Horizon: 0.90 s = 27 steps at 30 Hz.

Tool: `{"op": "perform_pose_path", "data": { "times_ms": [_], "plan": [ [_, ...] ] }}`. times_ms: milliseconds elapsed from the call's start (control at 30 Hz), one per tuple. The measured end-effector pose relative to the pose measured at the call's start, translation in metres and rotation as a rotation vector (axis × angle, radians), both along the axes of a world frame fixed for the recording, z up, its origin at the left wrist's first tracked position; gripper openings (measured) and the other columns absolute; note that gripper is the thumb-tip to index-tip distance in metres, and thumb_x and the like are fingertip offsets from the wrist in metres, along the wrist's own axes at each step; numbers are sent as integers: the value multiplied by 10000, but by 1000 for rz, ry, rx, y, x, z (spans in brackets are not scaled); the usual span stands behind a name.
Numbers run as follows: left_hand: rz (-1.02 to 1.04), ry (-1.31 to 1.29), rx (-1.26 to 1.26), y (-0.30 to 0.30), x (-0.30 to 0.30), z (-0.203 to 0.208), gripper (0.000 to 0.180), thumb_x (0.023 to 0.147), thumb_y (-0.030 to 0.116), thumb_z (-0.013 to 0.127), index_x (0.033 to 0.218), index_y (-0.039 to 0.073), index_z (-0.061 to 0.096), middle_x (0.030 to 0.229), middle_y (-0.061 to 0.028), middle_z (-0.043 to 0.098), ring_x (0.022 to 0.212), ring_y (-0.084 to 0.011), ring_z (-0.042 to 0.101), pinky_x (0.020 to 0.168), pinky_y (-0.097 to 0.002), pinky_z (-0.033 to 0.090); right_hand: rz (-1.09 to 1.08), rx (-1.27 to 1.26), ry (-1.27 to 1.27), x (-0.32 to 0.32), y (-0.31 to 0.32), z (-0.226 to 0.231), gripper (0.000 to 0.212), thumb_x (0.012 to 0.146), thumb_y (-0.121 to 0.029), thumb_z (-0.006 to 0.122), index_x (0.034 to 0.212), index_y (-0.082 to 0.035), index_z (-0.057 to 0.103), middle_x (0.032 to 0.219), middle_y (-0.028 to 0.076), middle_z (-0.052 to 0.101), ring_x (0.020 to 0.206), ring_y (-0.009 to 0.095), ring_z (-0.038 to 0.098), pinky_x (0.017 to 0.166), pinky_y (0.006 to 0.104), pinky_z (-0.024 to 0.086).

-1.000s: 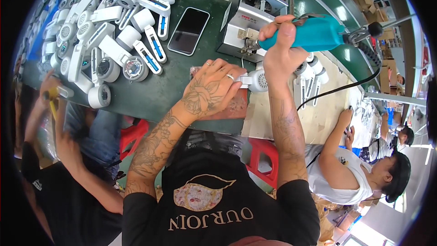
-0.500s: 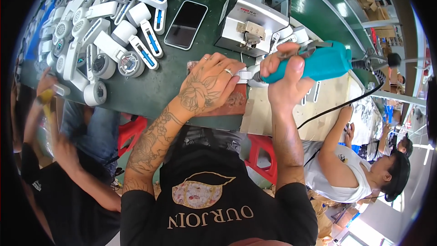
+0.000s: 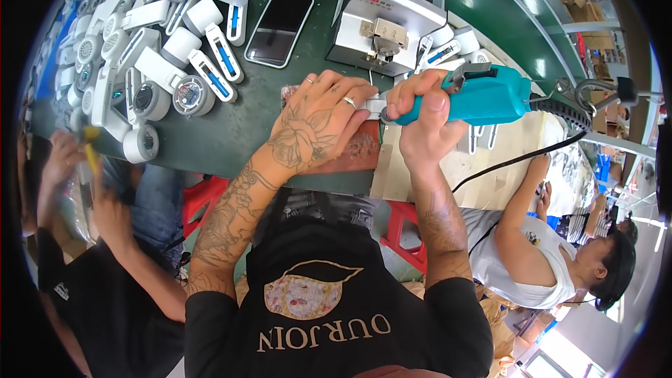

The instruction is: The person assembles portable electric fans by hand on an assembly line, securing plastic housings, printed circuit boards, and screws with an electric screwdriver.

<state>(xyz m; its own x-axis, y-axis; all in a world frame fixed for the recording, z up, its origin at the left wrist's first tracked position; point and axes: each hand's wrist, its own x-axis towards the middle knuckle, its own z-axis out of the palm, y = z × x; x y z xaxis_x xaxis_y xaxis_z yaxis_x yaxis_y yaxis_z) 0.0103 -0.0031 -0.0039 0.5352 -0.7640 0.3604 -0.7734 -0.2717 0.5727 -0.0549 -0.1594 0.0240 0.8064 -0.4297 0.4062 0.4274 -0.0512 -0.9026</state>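
In my right hand (image 3: 428, 115) is a teal electric screwdriver (image 3: 486, 96), gripped around its body and lying nearly level. Its front end points left and meets a small white plastic part (image 3: 376, 106); the bit itself is hidden. My left hand (image 3: 318, 119) presses that part from the other side, fingers bent over it, so most of the part is covered. Under my left hand lies a worn reddish-brown mat (image 3: 360, 152) on the dark green bench.
A large pile of white handheld-fan parts (image 3: 161, 49) covers the bench's left. A phone (image 3: 280, 28) and a grey metal machine (image 3: 385, 17) stand beyond my hands. The screwdriver's black cable (image 3: 514, 159) trails right over cardboard (image 3: 413, 175). People sit close on both sides.
My right hand and the screwdriver have moved slightly left, closer to my left hand. The person at left has shifted a hand holding a yellow tool.
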Motion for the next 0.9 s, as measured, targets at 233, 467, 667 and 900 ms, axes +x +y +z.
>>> {"op": "perform_pose_path", "data": {
  "times_ms": [233, 467, 667, 900],
  "plan": [
    [58, -70, 36, 0, 3, 5, 302, 906, 218, 620, 1165, 64, 639, 1214, -62, 600, 1051, -284, 549, 924, -423, 435, -2, 25, 9, 6, 10, -1, 364, 964, -343, 646, 956, -9, 501, 672, 82, 521, 587, 181, 521, 553, 322, 448],
    [-32, -532, 3, 15, -18, 5, 244, 809, 206, 602, 1026, 102, 641, 986, -55, 612, 908, -276, 622, 843, -459, 504, -173, 318, -7, -26, 8, 23, 442, 958, -479, 587, 1038, -45, 583, 691, 20, 485, 606, 144, 475, 536, 291, 405],
    [421, 247, -246, 97, -6, 62, 362, 912, 188, 656, 1212, -10, 610, 1137, -177, 674, 1031, -319, 664, 924, -386, 508, -256, 273, -348, -67, -22, 41, 591, 955, -619, 511, 1105, -49, 556, 674, 17, 459, 587, 129, 433, 553, 272, 362],
    [970, -195, -257, 190, 120, 46, 408, 963, 224, 579, 1268, -46, 552, 1189, -277, 619, 1130, -391, 604, 975, -420, 464, -364, 221, -167, -81, -42, 17, 523, 968, -523, 568, 1112, -20, 557, 691, 34, 471, 624, 153, 459, 582, 301, 382]
  ]
}}
